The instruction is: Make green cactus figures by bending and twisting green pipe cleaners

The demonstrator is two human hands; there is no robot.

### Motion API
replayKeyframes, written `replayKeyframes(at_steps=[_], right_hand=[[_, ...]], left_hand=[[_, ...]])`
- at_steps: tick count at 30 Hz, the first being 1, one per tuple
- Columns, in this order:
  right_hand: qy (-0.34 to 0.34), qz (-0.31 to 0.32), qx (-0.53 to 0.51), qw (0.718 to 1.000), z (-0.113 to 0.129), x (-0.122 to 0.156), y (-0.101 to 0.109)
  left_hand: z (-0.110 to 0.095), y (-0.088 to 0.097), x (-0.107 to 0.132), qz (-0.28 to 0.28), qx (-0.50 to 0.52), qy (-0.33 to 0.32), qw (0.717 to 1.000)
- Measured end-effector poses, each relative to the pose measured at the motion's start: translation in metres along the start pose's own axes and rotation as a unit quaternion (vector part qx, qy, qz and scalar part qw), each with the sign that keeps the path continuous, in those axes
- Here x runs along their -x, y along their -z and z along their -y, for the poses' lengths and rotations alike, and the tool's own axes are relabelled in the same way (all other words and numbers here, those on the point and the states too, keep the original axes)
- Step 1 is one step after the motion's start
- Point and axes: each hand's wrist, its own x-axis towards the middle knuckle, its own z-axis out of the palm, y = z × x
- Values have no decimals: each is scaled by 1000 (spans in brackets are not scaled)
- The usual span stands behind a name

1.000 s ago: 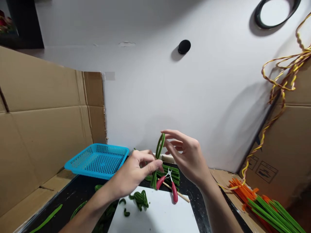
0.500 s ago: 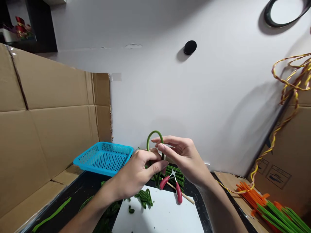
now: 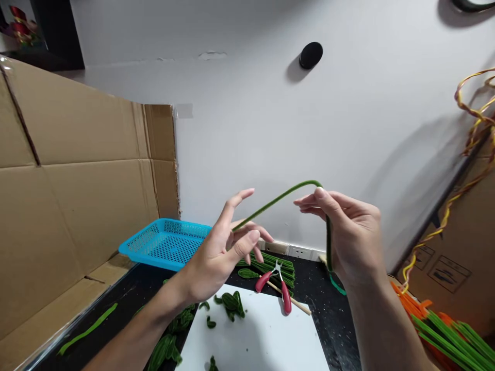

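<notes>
A green pipe cleaner (image 3: 278, 198) stretches between my two hands above the work surface, bent sharply near its right part. My right hand (image 3: 353, 232) pinches it just at the bend, and its other end hangs down beside the palm. The left end runs to the inner side of my left hand (image 3: 216, 255), whose fingers are spread apart; the tip there is hidden. Below lie red-handled cutting pliers (image 3: 286, 299), partly over a thin wooden stick (image 3: 302, 307). Several small looped green pieces (image 3: 233, 304) rest on a white board (image 3: 278, 342).
A blue perforated basket (image 3: 129, 249) stands back left beside a cardboard wall (image 3: 93, 206). Green pipe cleaners (image 3: 284, 268) lie in a bundle behind the pliers. Leaf-shaped green loops (image 3: 164, 353) lie left of the board. Orange and green stems (image 3: 444, 330) are at right, near a twisted yellow wire (image 3: 444, 211).
My hands have moved apart, the right one going right and slightly up. The narrow green loop has opened into a long bent line. My left fingers have spread.
</notes>
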Motion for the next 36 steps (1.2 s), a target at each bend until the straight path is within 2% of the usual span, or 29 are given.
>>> replayKeyframes(at_steps=[3, 6, 8, 11, 14, 16, 19, 21, 23, 26, 29, 36], right_hand=[[7, 2, 47, 999, 0, -3, 5], [32, 11, 161, 986, 1, -3, 8], [43, 12, 202, 978, 2, -3, 10], [50, 8, 215, 975, 3, -4, 13], [72, -4, 246, 967, 4, -3, 12], [91, -4, 271, 958, 4, -1, 9], [108, -8, 272, 956, 2, 0, 6], [145, -18, 262, 954, 1, 0, 6], [211, -22, 276, 937, 2, -1, 7], [287, -6, 335, 897, 5, -1, 11], [301, 9, 362, 883, 7, -1, 13], [271, 37, 361, 892, 3, -2, 14]], left_hand=[[4, 1, -3, -11, 6, -1, 1000], [3, 4, -5, -71, -31, -10, 997], [0, 8, -5, -90, -56, -3, 994], [-5, 11, -6, -48, -74, 21, 996], [-5, 10, -6, 21, -23, 39, 999], [-4, 7, -6, 44, 20, 53, 997], [-4, 3, -6, 51, 41, 67, 996], [-5, 2, -6, 42, 32, 67, 996], [-7, 3, -6, 25, 16, 65, 997], [-10, 6, -5, 14, -9, 61, 998], [-12, 9, -5, 26, -17, 50, 998], [-7, 7, -4, 60, 29, 55, 996]])
